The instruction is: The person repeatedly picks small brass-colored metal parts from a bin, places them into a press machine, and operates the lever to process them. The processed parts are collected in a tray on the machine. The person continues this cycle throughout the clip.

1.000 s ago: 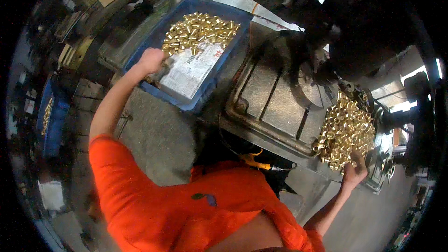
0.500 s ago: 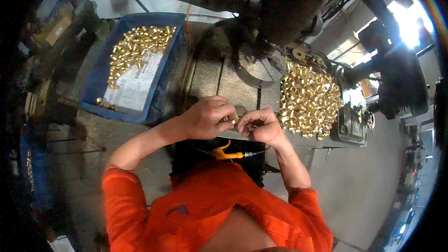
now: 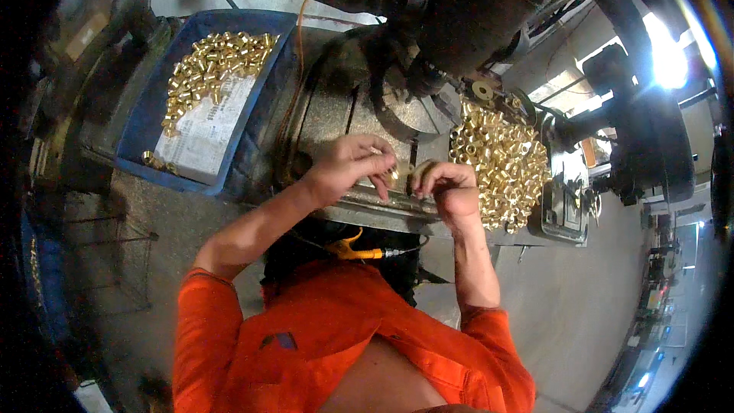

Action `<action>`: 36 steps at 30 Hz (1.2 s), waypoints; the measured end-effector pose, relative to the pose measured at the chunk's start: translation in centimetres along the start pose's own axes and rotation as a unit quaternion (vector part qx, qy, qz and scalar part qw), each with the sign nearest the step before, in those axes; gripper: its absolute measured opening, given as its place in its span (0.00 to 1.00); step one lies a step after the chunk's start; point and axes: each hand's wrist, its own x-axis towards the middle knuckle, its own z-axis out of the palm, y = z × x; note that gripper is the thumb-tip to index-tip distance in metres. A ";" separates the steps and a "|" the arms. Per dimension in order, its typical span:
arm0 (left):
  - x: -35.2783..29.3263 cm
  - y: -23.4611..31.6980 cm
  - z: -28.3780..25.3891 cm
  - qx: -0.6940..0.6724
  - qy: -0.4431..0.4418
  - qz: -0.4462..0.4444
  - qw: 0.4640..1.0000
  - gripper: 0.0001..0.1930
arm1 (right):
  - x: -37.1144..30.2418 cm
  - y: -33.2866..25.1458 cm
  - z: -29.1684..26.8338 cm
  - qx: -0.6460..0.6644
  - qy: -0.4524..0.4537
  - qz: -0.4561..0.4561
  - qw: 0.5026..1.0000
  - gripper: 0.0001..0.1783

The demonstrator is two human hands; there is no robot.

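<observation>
My left hand [image 3: 353, 169] is over the front of the machine table, its thumb and fingers closed on a small shiny brass fitting [image 3: 393, 177]. Just to its right, a short gap away, is my right hand [image 3: 449, 184]. Its fingers are curled down, and a small dark spot shows at the tips; what they hold, if anything, I cannot make out. Close by my right hand lies a big heap of brass fittings [image 3: 501, 168]. Further left, more brass fittings [image 3: 218, 69] lie in a blue tray [image 3: 130, 141] on printed paper.
Behind my hands a round metal chuck [image 3: 417, 111] sits on the slotted machine table [image 3: 325, 118], below a dark machine head [image 3: 459, 30]. A yellow air blow gun [image 3: 358, 251] hangs at the table's front edge. A small metal tray [image 3: 566, 210] stands right of the heap.
My hands were together at the table's front edge and have come apart. The left has risen slightly with the brass fitting; the right has shifted right. The whole view has moved a little.
</observation>
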 end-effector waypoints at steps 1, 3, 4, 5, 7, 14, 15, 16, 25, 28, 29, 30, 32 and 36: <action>0.6 -0.6 -1.1 0.023 0.038 0.006 0.999 0.10 | 0.0 -0.1 -0.7 -0.013 0.002 -0.018 1.000 0.17; 2.2 -0.4 -2.3 0.043 0.094 0.028 0.994 0.11 | -0.6 0.4 -3.4 -0.126 0.055 -0.033 0.990 0.16; 3.0 -0.4 -2.8 0.043 0.117 0.021 0.992 0.11 | -0.7 -0.6 -3.2 -0.114 0.061 -0.055 0.990 0.16; 3.8 -0.7 -3.4 0.042 0.139 0.014 0.989 0.11 | -0.8 -0.9 -3.7 -0.100 0.070 -0.061 0.991 0.17; 6.0 -1.8 -4.4 0.040 0.163 0.010 0.986 0.12 | -1.2 -2.1 -4.5 -0.083 0.085 -0.066 0.991 0.17; 8.5 -4.4 -3.4 0.021 0.242 0.050 0.969 0.13 | 1.6 -8.1 -8.4 -0.251 0.127 -0.159 0.946 0.16; 8.7 -4.5 -3.2 0.029 0.249 0.055 0.966 0.13 | 2.7 -9.6 -8.6 -0.270 0.126 -0.203 0.933 0.09; 9.0 -4.5 -3.0 0.038 0.255 0.061 0.964 0.14 | 3.8 -11.7 -10.7 -0.310 0.125 -0.189 0.923 0.12; 9.0 -4.0 -3.2 0.052 0.249 0.057 0.966 0.15 | 13.3 -27.2 -12.9 -0.674 0.285 -0.252 0.633 0.27; 9.0 -3.9 -3.1 0.049 0.247 0.071 0.965 0.16 | 7.3 -25.1 -9.6 -0.254 0.317 -0.404 0.820 0.21; 8.7 -3.9 -3.1 0.046 0.251 0.077 0.964 0.16 | 5.1 -23.5 -8.3 -0.107 0.294 -0.480 0.819 0.18; 8.6 -3.8 -3.0 0.042 0.255 0.073 0.963 0.15 | 2.7 -21.0 -7.9 -0.142 0.236 -0.517 0.811 0.17; 8.6 -3.7 -2.7 0.046 0.256 0.060 0.964 0.15 | -1.3 -16.6 -7.3 -0.209 0.140 -0.554 0.794 0.19; 9.1 -4.1 -2.8 0.040 0.241 0.068 0.967 0.14 | -3.9 -10.4 -6.2 -0.270 0.202 -0.557 0.759 0.19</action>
